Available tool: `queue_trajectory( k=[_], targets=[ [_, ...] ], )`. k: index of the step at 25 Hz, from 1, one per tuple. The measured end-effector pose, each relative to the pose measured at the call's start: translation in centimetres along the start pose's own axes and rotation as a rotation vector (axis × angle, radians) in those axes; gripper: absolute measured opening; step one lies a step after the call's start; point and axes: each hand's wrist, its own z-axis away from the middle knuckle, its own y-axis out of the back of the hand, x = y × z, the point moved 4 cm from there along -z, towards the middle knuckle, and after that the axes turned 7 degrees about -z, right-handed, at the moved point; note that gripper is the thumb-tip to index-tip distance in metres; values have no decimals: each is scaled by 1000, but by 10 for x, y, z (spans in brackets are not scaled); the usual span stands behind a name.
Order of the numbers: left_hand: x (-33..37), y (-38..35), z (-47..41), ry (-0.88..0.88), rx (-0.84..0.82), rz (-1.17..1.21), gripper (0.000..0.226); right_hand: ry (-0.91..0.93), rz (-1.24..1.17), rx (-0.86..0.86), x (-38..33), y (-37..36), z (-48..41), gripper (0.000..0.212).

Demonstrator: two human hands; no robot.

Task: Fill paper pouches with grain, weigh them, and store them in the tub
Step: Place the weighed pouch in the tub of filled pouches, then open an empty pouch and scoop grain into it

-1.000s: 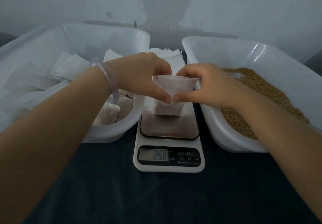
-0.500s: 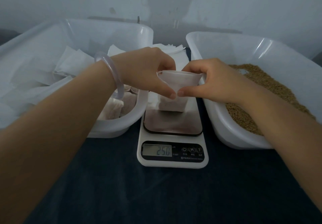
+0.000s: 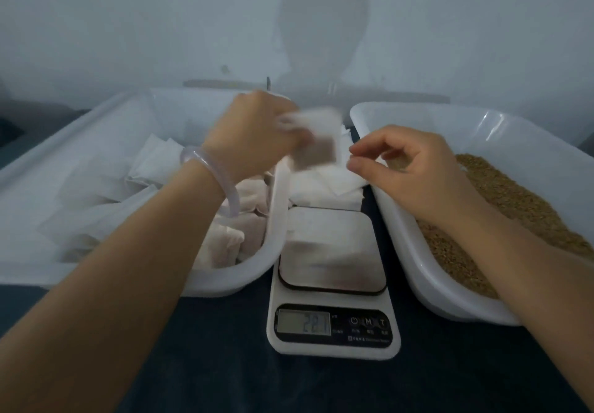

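Scale [image 3: 332,287] sits centre on the dark worktop [image 3: 209,371], with a tub on each side, so a pouch can be filled, weighed and stored without a long reach.

- Pouch [image 3: 313,142]: in the air above and behind the scale, clear of its plate [image 3: 331,248]. It is motion-blurred. The lower half is dark, which I take to be grain inside; the top is pale and looks folded.
- Left hand [image 3: 254,136]: fingers clamped on the pouch's upper left edge, so the pouch hangs to the right of the hand and just below its knuckles. Bracelet [image 3: 209,163] on that wrist.
- Right hand [image 3: 414,168]: right of the scale, over the near wall of the grain tub [image 3: 395,229]. Fingers loosely curled, thumb and forefinger a little apart, holding nothing. It is near the pouch but not touching it.
- Left tub [image 3: 279,207]: left of the scale, touching its edge. Filled pouches [image 3: 244,236] stand packed in the corner nearest the scale.
- Grain [image 3: 514,207]: heaped in the tub right of the scale.
- Blank pouches [image 3: 324,184]: flat stack just behind the scale.

The plate is bare. The display [image 3: 303,322] shows digits I can't read for certain.

Judgement: weighing looks finished for this pouch. A one-handed hold by the top fits carrying it left into the tub, and keeping the mouth up keeps the grain in.
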Motion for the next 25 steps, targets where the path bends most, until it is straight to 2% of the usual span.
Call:
queue_trajectory(
  k=[2, 4, 6, 9, 11, 13, 17, 20, 22, 23, 25],
  targets=[
    [-19, 19, -6, 123, 233, -47, 33, -14, 14, 10, 1, 1, 0, 6],
    [-38, 22, -11, 240, 264, -111, 26, -27, 25, -20, 2, -2, 0, 5],
    [-57, 16, -14, 381, 208, -57, 23, -33, 31, -43, 1, -4, 1, 5],
    [-77, -2, -7, 601, 28, 207, 13, -30, 42, -44, 1, -3, 1, 8],
    [-83, -13, -3, 646, -143, 171, 12, -37, 46, -37, 3, -1, 2, 10],
    [-87, -13, -2, 627, -190, 8, 11, -54, 39, -34, 5, 0, 2, 12],
    [-88, 0, -4, 617, -9, -130, 7, -56, 54, -43, 6, 0, 2, 14],
    [-80, 10, -8, 552, 186, -164, 39, -71, 50, -44, 9, 0, 2, 18],
    [-63, 13, -10, 377, 330, -146, 38, -86, 78, -28, 10, -1, 2, 15],
    [-53, 9, -11, 284, 323, -96, 32, -92, 135, -13, 10, -1, 1, 11],
    [-32, -10, -10, 140, 167, 53, 16, -101, 385, -64, 12, -4, -8, 11]
  ],
)
